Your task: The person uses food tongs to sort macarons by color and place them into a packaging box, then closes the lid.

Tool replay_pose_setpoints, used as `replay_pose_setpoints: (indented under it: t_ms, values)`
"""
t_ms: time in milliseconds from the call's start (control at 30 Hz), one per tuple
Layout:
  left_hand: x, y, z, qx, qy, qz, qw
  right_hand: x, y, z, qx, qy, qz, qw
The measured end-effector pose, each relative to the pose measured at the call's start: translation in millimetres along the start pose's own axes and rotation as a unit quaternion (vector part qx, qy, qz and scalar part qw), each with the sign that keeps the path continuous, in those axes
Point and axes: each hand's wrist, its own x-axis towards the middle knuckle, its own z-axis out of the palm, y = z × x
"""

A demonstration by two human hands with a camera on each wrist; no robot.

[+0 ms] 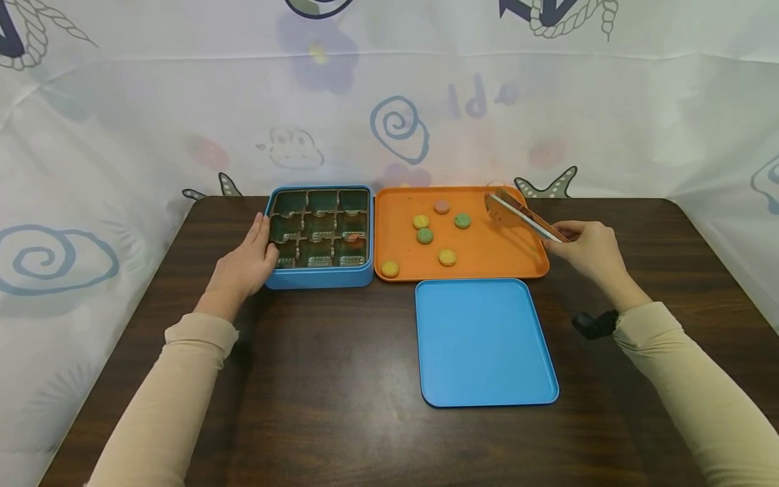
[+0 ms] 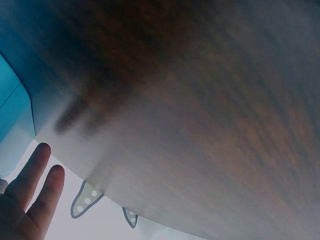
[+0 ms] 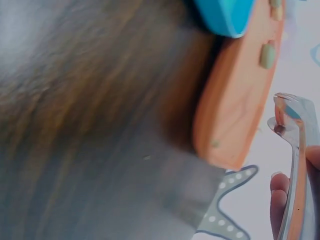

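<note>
A pair of metal tongs (image 1: pixel 528 218) is in my right hand (image 1: pixel 587 250), pinched between thumb and fingers. Its tips hang over the right part of the orange tray (image 1: pixel 505 260), with orange reflected in the metal. Small round cookies lie on that tray: a pink one (image 1: pixel 441 206), green ones (image 1: pixel 462 221) and several yellow ones (image 1: pixel 447 257). Straight fingers of my left hand (image 1: pixel 246 260) rest along the left side of a blue box (image 1: pixel 319 279). Inside the box sits a clear divided insert (image 1: pixel 318 225); a reddish patch shows in one right-hand compartment.
In front of the orange tray lies a flat blue tray or lid (image 1: pixel 487 345). Everything stands on a dark wooden table (image 1: pixel 316 392), with a printed white cloth (image 1: pixel 243 101) behind it. A black wrist camera (image 1: pixel 595 326) sits at my right cuff.
</note>
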Motion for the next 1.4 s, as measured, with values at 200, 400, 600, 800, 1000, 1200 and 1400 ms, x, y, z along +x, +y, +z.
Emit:
replay_pose_setpoints:
  t_ms: [200,400,600,800,1000,1200,1400]
  values:
    - [0.4,-2.2,1.8,0.001,0.000,0.002,1.0000,1.2,-16,-5,0.023,0.014,0.001,0.9996]
    - [-0.4,-1.0,2.7,-0.002,0.000,0.001,1.0000,1.1,-36,-7,0.042,0.010,-0.007,0.9990]
    - [1.1,-0.9,3.7,-0.001,0.004,0.002,1.0000,-1.4,-59,-4,0.068,-0.008,-0.025,0.9973]
    - [2.8,-0.5,2.9,-0.002,0.007,0.003,1.0000,-6.3,-85,1,0.086,-0.025,-0.056,0.9944]
    - [4.3,-0.2,2.0,0.001,0.005,0.003,1.0000,-9.9,-113,11,0.088,-0.039,-0.090,0.9913]
    - [4.4,-1.1,2.6,-0.001,0.006,0.002,1.0000,-14.2,-137,26,0.105,-0.055,-0.127,0.9849]
    - [3.5,-1.9,3.2,-0.002,0.008,0.001,1.0000,-18.7,-152,41,0.105,-0.062,-0.154,0.9804]
